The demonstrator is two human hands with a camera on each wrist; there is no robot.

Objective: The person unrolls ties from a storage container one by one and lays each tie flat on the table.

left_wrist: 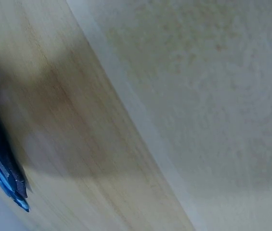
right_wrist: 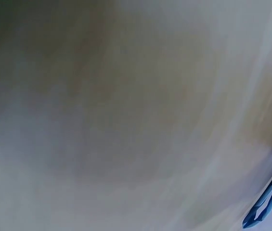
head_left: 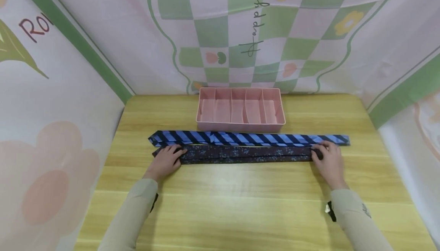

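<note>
Two neckties lie side by side across the table in the head view. The nearer one is a dark necktie point(head_left: 254, 154) with small blue flowers; behind it runs a blue striped necktie point(head_left: 254, 139). My left hand point(head_left: 165, 162) holds the dark necktie near its left, pointed end. At the opposite end, my right hand point(head_left: 330, 163) pinches the same necktie between thumb and fingers, with some fingers over the striped one. In the right wrist view, only a blue necktie end point(right_wrist: 265, 199) shows at the lower right. The left wrist view catches dark and blue fabric point(left_wrist: 3, 149) at its edge.
A pink box point(head_left: 240, 127) with several compartments stands behind the neckties, near the table's back edge. The wood-grain table point(head_left: 237, 205) meets a patterned cloth backdrop point(head_left: 213, 29) at the back, with similar cloth at both sides.
</note>
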